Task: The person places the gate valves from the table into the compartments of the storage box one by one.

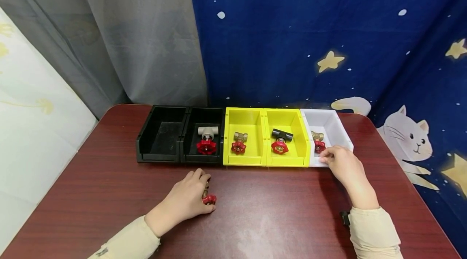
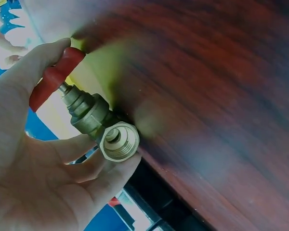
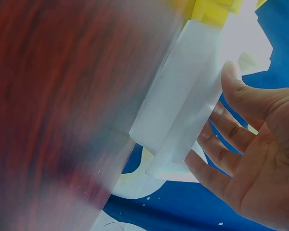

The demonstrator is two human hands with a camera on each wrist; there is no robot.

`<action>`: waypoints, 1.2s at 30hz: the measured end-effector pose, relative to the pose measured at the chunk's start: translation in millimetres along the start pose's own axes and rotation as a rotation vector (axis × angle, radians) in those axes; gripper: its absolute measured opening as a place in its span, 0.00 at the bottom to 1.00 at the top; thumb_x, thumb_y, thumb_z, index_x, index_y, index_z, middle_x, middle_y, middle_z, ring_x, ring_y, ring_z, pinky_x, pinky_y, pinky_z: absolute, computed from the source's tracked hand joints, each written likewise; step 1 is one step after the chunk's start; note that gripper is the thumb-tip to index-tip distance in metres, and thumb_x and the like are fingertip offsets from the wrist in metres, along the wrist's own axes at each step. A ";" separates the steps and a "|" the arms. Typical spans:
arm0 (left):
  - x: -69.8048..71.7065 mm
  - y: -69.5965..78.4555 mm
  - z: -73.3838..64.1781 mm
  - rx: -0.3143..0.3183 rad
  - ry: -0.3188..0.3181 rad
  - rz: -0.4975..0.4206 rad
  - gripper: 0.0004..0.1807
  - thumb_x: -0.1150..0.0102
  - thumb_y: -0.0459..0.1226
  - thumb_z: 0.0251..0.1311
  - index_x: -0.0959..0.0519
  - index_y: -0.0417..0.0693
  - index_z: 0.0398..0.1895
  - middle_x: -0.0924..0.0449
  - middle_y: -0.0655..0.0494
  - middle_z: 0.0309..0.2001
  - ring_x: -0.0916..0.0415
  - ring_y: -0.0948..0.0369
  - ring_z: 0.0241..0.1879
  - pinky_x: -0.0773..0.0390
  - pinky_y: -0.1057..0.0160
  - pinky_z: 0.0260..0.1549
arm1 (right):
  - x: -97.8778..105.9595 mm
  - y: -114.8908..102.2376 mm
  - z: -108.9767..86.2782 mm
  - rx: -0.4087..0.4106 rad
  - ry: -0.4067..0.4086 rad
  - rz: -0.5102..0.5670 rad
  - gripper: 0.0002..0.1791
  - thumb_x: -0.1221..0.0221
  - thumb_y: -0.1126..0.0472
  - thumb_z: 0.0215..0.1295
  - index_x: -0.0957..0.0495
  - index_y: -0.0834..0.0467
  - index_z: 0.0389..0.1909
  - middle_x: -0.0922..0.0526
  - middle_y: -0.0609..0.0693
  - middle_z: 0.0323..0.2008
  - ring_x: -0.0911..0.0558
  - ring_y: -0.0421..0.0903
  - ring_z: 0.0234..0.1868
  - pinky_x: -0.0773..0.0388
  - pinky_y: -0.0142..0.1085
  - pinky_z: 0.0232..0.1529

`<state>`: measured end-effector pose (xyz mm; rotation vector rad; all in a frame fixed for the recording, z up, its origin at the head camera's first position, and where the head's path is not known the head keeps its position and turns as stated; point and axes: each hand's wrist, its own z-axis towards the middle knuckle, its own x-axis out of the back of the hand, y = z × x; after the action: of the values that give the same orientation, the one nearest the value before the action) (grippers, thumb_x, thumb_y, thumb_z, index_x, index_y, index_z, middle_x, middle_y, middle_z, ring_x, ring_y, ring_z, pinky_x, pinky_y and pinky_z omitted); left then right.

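A brass valve with a red handwheel (image 2: 89, 108) is held in my left hand (image 1: 186, 194), in front of the black bins. In the left wrist view the thumb presses the red wheel and the fingertips are at the threaded brass end. My right hand (image 1: 343, 165) reaches over the low front of the white bin (image 1: 333, 129). Close to its fingertips lies another brass valve with a red wheel (image 1: 318, 142). The right wrist view has the thumb and fingers apart by the bin's front lip (image 3: 202, 101), with nothing seen between them.
Left of the white bin stand two yellow bins (image 1: 246, 119) and two black bins (image 1: 162, 157) in one row. One yellow bin has a brass valve (image 1: 239, 143), the other a black-bodied valve (image 1: 281, 141). A grey-bodied valve (image 1: 207, 140) lies in the right black bin. Curtains (image 1: 273, 48) hang behind the table.
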<state>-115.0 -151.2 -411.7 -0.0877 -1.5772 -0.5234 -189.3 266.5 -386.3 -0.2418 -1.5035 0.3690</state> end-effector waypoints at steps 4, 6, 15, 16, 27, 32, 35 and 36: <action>2.7 -1.1 -1.8 0.005 0.001 -0.001 0.42 0.20 0.51 0.37 0.22 0.35 0.54 0.26 0.51 0.45 0.27 0.54 0.44 0.19 0.54 0.34 | -0.4 0.2 0.0 0.001 0.001 0.001 0.03 0.32 0.61 0.61 0.15 0.56 0.32 0.17 0.59 0.40 0.22 0.61 0.40 0.25 0.58 0.37; 4.5 -1.4 -2.1 0.004 0.010 0.000 0.42 0.20 0.51 0.37 0.22 0.35 0.54 0.26 0.51 0.46 0.27 0.54 0.45 0.19 0.54 0.35 | -0.5 0.5 0.0 0.001 0.002 0.001 0.03 0.32 0.61 0.61 0.15 0.56 0.32 0.17 0.59 0.40 0.22 0.61 0.40 0.26 0.58 0.38; 13.5 -4.4 -9.9 -0.022 0.073 0.021 0.42 0.20 0.51 0.38 0.23 0.39 0.56 0.26 0.51 0.49 0.27 0.54 0.49 0.18 0.53 0.38 | -1.5 1.1 0.5 -0.009 -0.011 0.002 0.04 0.32 0.61 0.61 0.15 0.57 0.33 0.18 0.59 0.39 0.23 0.60 0.40 0.26 0.58 0.39; 14.8 -5.4 -11.4 -0.025 0.081 0.024 0.42 0.20 0.51 0.38 0.24 0.39 0.56 0.26 0.50 0.49 0.27 0.54 0.49 0.18 0.53 0.38 | -1.3 1.0 0.6 -0.008 -0.011 0.002 0.04 0.32 0.61 0.61 0.15 0.57 0.33 0.18 0.59 0.39 0.23 0.60 0.40 0.25 0.58 0.39; 20.2 -20.6 -29.2 -0.060 0.185 0.072 0.41 0.19 0.49 0.34 0.23 0.41 0.55 0.25 0.52 0.49 0.26 0.54 0.48 0.18 0.53 0.38 | -0.7 1.6 2.0 -0.002 -0.006 -0.005 0.04 0.32 0.60 0.61 0.15 0.56 0.33 0.17 0.59 0.40 0.22 0.60 0.40 0.25 0.58 0.38; 24.4 -28.4 -34.0 -0.064 0.208 0.086 0.43 0.19 0.50 0.34 0.24 0.41 0.56 0.26 0.50 0.50 0.27 0.53 0.49 0.19 0.52 0.39 | -0.6 1.1 1.4 -0.005 -0.005 -0.001 0.03 0.32 0.61 0.61 0.15 0.56 0.33 0.17 0.59 0.40 0.22 0.60 0.40 0.25 0.58 0.38; 27.7 -34.3 -35.4 -0.078 0.236 0.099 0.43 0.19 0.49 0.34 0.25 0.41 0.56 0.26 0.49 0.51 0.27 0.52 0.50 0.19 0.52 0.41 | -0.4 0.6 1.1 -0.006 -0.005 0.004 0.04 0.32 0.60 0.61 0.15 0.57 0.33 0.17 0.60 0.40 0.22 0.60 0.40 0.25 0.58 0.39; 29.1 -36.3 -35.7 -0.085 0.249 0.103 0.43 0.19 0.49 0.34 0.25 0.41 0.57 0.26 0.49 0.51 0.27 0.52 0.50 0.19 0.52 0.41 | -0.3 0.5 1.2 -0.007 -0.005 0.005 0.04 0.32 0.60 0.61 0.15 0.57 0.33 0.17 0.60 0.40 0.22 0.60 0.40 0.25 0.58 0.39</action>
<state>-98.0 -204.6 -394.2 -0.1612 -1.3004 -0.4997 -190.5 266.8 -386.7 -0.2502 -1.5093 0.3691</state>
